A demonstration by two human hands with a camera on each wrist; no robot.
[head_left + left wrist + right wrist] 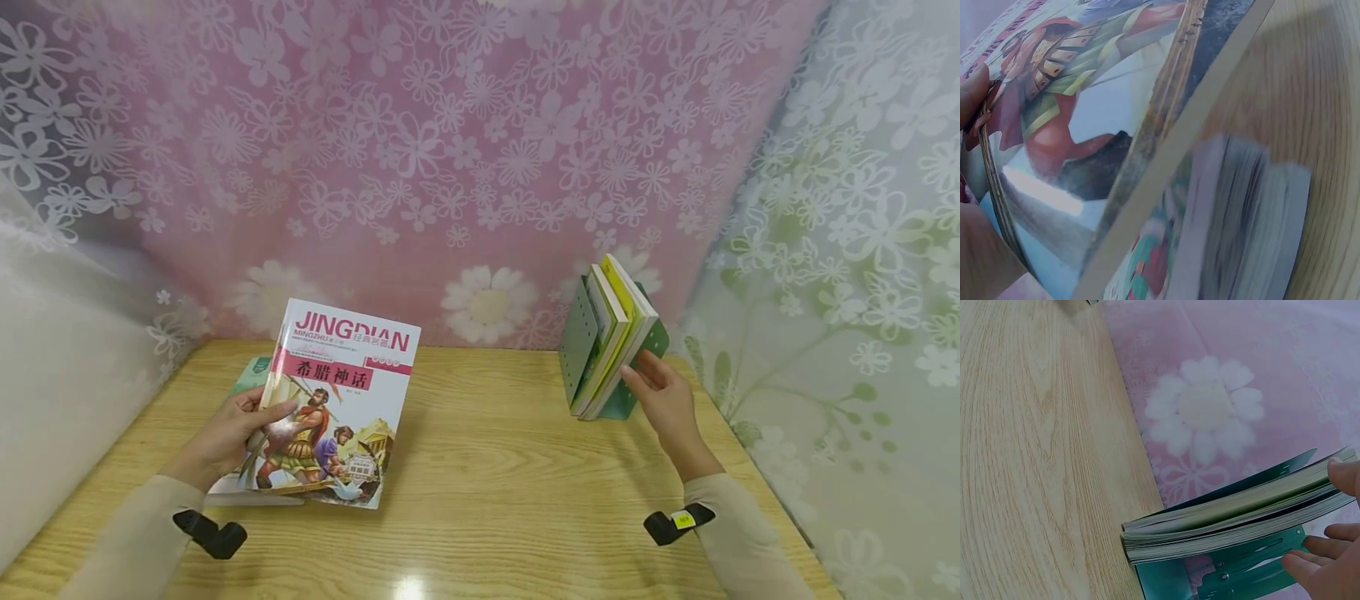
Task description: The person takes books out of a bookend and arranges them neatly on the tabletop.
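My left hand (228, 437) grips a paperback book (337, 433) by its left edge, with the thumb over the cover. The cover is white and pink, with armoured figures painted on it. Partly hidden behind it lies a book with a green cover (243, 383); in the left wrist view thick page edges (1241, 225) show below the held book. At the right, several books (618, 333), one yellow, lean inside a green metal bookend (576, 354). My right hand (667, 404) is beside them, thumb at the books' edges and fingers spread near the bookend's right panel (1254, 569).
The wooden table (472, 450) stretches between the two groups of books. A pink flowered cloth (450, 167) hangs along the back edge, and a pale floral cloth (847, 333) borders the right side, close past the bookend.
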